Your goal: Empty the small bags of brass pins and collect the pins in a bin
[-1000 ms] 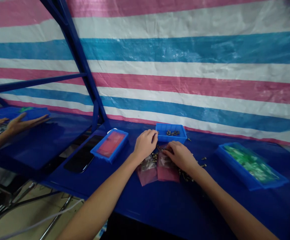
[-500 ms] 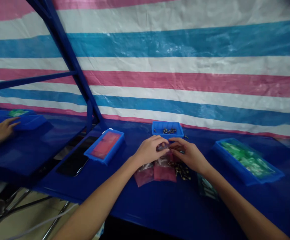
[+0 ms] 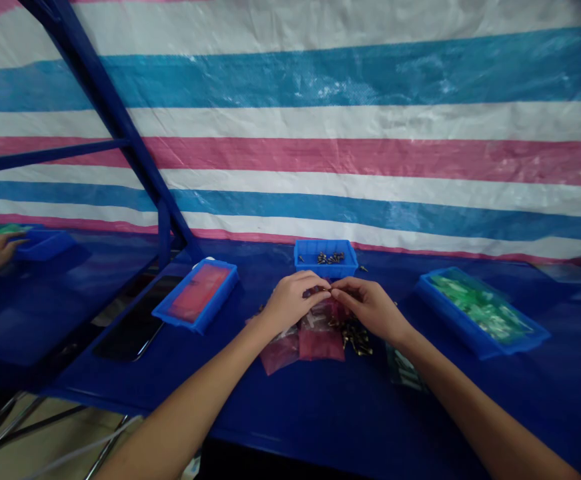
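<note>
Left hand, right hand moved closer together near pink bags; fingers bunched, cannot tell whether gripping.

left tray: right of phone | screws: right of bags | bin: behind bags

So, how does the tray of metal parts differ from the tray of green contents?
The parts tray sits roughly along the striped sheet; the green tray sits at an angle, farther right. The parts tray holds loose metal pieces, floor showing; the green tray's floor looks covered. Both are blue.
</note>
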Demonstrator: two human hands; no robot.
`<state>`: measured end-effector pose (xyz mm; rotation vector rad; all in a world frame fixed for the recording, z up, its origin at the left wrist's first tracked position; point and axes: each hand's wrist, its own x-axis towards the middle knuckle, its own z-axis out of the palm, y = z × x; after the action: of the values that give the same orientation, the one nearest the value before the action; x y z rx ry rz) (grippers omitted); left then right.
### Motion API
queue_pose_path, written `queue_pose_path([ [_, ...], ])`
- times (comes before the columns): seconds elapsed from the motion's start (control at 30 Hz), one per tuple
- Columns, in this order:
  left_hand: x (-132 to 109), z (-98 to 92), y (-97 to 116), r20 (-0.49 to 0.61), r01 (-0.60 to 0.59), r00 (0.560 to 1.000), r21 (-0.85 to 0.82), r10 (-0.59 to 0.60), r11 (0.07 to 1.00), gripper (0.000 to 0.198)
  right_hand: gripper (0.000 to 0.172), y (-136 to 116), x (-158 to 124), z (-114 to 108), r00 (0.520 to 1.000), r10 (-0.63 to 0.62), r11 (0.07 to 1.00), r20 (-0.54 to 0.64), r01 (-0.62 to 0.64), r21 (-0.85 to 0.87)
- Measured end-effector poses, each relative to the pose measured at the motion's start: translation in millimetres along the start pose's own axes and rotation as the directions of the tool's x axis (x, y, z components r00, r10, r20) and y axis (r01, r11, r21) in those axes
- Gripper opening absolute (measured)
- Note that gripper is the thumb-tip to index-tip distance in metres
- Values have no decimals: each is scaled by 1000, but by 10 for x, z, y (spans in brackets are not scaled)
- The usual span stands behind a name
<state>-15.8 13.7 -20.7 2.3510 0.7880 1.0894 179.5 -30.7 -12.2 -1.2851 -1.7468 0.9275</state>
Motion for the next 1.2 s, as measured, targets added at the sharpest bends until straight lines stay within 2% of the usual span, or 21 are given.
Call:
queue_pose_path([
  [0.13,-13,-10,25,47,-36,998,53,33,998,14,27,-33,-26,-38,995,26,997,98,-33,73],
  [0.2,-13,-35,65,36,-30,999,67,28,997,22,28,-87,-8,-61,995,13,994,99,-24,106],
  [0.23,-11,-50,86,10,-9,1000,67,8,998,31,29,-119,16,-72,998,-10,993,59,3,114],
  [0.3,-4,-83,116,-83,62,995,66,-57,996,48,31,-171,97,-95,993,-65,995,-100,71,65],
  [0.4,10,-129,90,-208,166,968,119,-139,979,49,36,-156,244,-142,930,-110,983,-351,50,-175],
  [0.47,18,-160,32,-235,216,957,191,-169,958,42,40,-76,294,-195,906,-120,952,-406,-12,-307],
  [0.53,24,-188,-34,-240,249,952,255,-188,934,36,39,32,275,-273,906,-123,922,-405,-47,-385],
  [0.6,27,-207,-85,-249,277,946,299,-206,913,32,30,136,206,-374,926,-116,886,-360,-67,-459],
  [0.73,20,-204,-123,-236,295,946,353,-221,888,31,24,259,69,-597,997,-4,831,-78,-40,-555],
  [0.87,10,-183,-131,-192,249,963,375,-188,893,31,23,282,34,-748,994,65,835,92,-3,-550],
  [1.03,9,-164,-145,-181,232,968,381,-174,895,31,16,300,19,-761,984,85,872,159,4,-489],
  [1.2,11,-137,-134,-160,233,970,387,-183,892,29,8,303,4,-702,978,116,861,176,-10,-509],
])
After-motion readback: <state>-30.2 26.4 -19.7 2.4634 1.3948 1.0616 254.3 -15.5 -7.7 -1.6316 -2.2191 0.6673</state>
